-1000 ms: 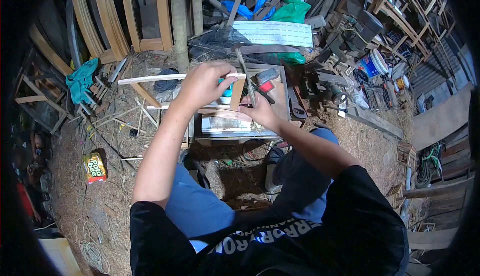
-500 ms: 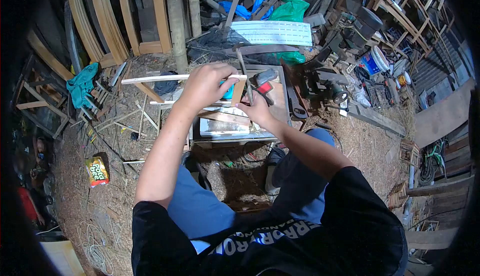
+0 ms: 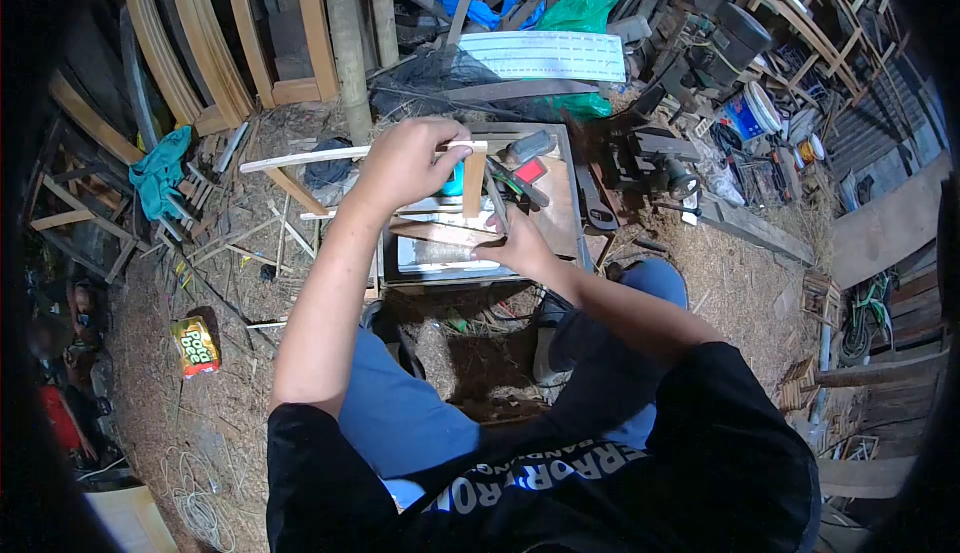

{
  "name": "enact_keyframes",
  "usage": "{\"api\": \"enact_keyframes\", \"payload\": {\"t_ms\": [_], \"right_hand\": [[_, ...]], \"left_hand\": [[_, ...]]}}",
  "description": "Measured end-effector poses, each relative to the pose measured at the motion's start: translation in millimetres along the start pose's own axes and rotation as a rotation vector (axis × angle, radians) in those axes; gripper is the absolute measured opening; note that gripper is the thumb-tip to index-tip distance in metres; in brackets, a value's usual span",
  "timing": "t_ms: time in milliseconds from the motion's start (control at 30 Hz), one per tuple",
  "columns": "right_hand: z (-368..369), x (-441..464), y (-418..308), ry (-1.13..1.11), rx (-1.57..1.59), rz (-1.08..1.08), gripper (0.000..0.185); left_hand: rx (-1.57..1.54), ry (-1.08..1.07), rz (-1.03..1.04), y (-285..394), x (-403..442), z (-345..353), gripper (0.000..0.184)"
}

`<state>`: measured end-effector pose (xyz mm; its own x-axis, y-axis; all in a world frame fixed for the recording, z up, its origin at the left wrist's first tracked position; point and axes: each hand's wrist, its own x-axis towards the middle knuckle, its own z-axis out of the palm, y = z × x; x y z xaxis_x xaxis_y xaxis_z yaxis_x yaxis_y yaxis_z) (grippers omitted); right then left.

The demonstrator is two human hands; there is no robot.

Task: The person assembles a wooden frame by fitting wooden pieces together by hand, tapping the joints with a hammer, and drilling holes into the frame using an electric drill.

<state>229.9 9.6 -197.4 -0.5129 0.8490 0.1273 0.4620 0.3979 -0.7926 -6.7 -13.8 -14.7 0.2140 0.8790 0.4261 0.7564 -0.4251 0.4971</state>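
Observation:
My left hand (image 3: 408, 165) is closed round the end of a small wooden frame (image 3: 474, 188) of pale slats, held over a low workbench (image 3: 562, 243). In my right hand (image 3: 528, 245) is a long, thin metal tool (image 3: 493, 196), whose exact kind I cannot make out. It points away from me, close beside the frame's right end piece. Under the frame lies a wood offcut (image 3: 440, 233). Behind the tool are a red and black object (image 3: 528, 171) and a grey block (image 3: 531, 147). Part of a turquoise item (image 3: 455, 181) shows behind the left hand.
A handsaw (image 3: 598, 211) lies along the bench's right side, near a dark machine (image 3: 650, 168). Wooden frames (image 3: 205, 38) lean at the back left. Scrap sticks (image 3: 285, 243), a snack packet (image 3: 195, 346) and coiled cord (image 3: 200, 503) lie on the ground.
The thin tool has slid toward me along the frame's end, with my right hand slightly lower and further right. My left hand keeps hold of the frame, which has shifted slightly.

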Motion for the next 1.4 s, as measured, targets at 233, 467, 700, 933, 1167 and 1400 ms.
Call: {"api": "enact_keyframes", "payload": {"t_ms": [233, 467, 700, 933, 1167, 1400], "right_hand": [[-7, 8, -1, -0.038, -0.035, -0.051, 0.060], [-9, 27, 2, 0.044, 0.007, -0.014, 0.052], [-12, 36, 3, 0.007, -0.003, 0.028, 0.057], [-29, 30, 2, 0.026, 0.034, 0.012, 0.053], [-110, 16, -41, -0.037, 0.350, 0.142, 0.030], [-188, -36, -167, -0.098, 0.548, 0.240, 0.034]], "left_hand": [[-0.009, 0.004, -0.083, -6, 9, -6, 0.023], [-0.166, 0.045, -0.141, -24, 7, -16, 0.024], [-0.094, 0.015, -0.074, -13, 7, -11, 0.024], [-0.137, -0.004, -0.159, -10, 8, -12, 0.024], [-0.065, 0.011, -0.126, -9, 8, -14, 0.024], [0.015, -0.020, -0.109, -18, 8, -12, 0.024]]}}
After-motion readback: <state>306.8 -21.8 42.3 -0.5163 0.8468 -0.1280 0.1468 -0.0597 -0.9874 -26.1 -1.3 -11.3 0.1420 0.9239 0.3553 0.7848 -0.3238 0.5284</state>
